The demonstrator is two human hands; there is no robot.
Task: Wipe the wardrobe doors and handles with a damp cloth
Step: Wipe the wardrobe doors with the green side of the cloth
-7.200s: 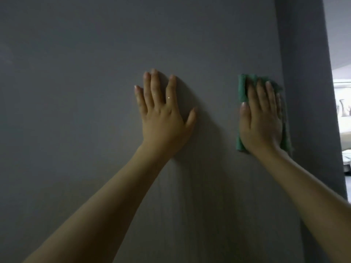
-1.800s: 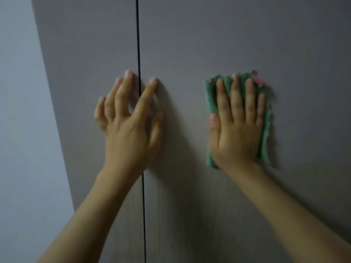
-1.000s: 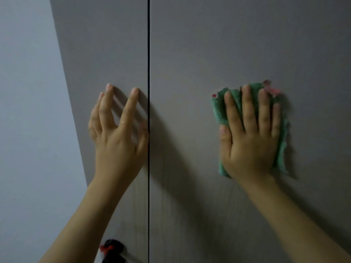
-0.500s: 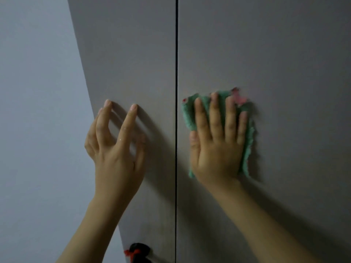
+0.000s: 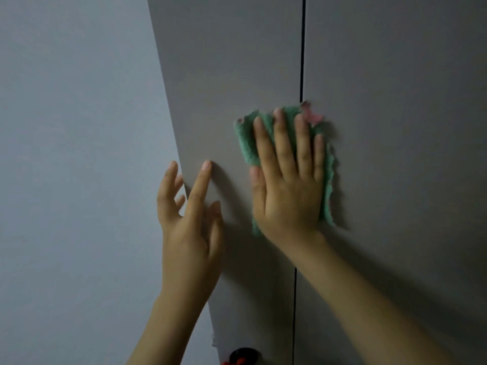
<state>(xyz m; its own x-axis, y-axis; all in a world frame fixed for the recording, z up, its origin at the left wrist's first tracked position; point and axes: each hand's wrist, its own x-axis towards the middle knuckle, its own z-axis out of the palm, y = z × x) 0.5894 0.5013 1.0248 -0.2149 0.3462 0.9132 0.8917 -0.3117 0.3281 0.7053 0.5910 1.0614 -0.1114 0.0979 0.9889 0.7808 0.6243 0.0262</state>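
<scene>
A home room, likely a bedroom: plain grey wardrobe doors (image 5: pixel 237 75) beside a bare painted wall (image 5: pixel 73 127).

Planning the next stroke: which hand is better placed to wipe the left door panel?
Right. The right hand already presses the green cloth flat across the gap between doors; the left hand is bare at the left door edge.

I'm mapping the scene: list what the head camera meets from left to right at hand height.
Pale wall → left hand at the wardrobe's outer edge → right hand pressing the green cloth → right door.
</scene>
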